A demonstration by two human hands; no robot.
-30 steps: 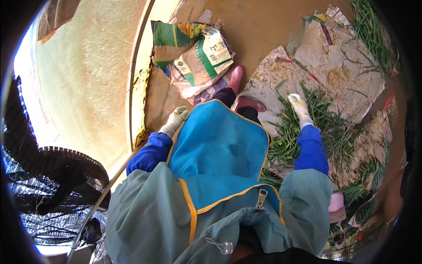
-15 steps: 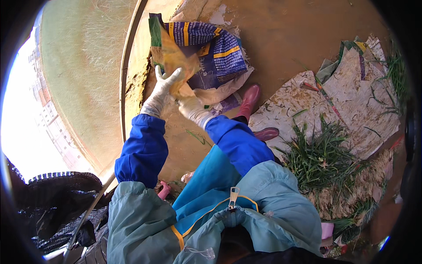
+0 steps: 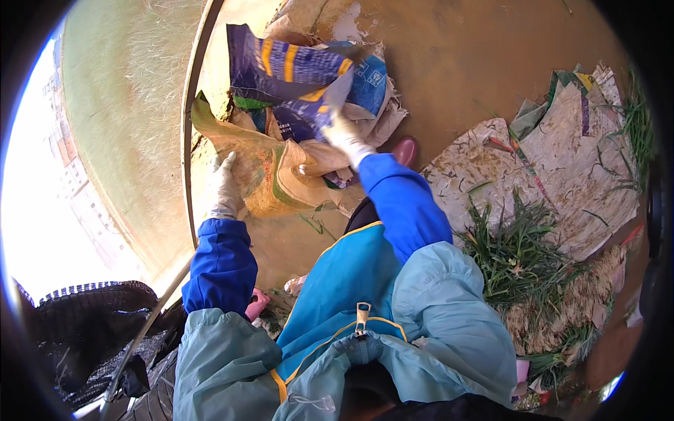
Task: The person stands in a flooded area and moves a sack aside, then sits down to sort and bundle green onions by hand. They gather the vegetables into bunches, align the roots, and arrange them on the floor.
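A purple woven sack (image 3: 256, 77) with yellow stripes is lifted and folded over, blurred in part by motion. My right hand (image 3: 345, 137), in a whitish glove, is closed on its near right edge. Nearer to me a yellow-orange woven sack (image 3: 256, 165) with a green edge lies spread and creased. My left hand (image 3: 223, 188), gloved too, rests against the left side of this yellow sack, its fingers apart. Under the purple sack's right side shows a blue printed sack (image 3: 368, 83).
On the right, cut green leafy stalks (image 3: 519, 245) lie in a heap beside a muddy whitish sheet (image 3: 576, 175). A curved frame rail (image 3: 188, 119) and clear plastic film (image 3: 133, 105) run along the left. Black netting (image 3: 91, 337) hangs at lower left. A dark red boot (image 3: 405, 151) stands by the sacks.
The yellow sack has come down and spread open on the near side. My right hand has moved right and away from me onto the purple sack, which is now lifted; my left hand has lowered.
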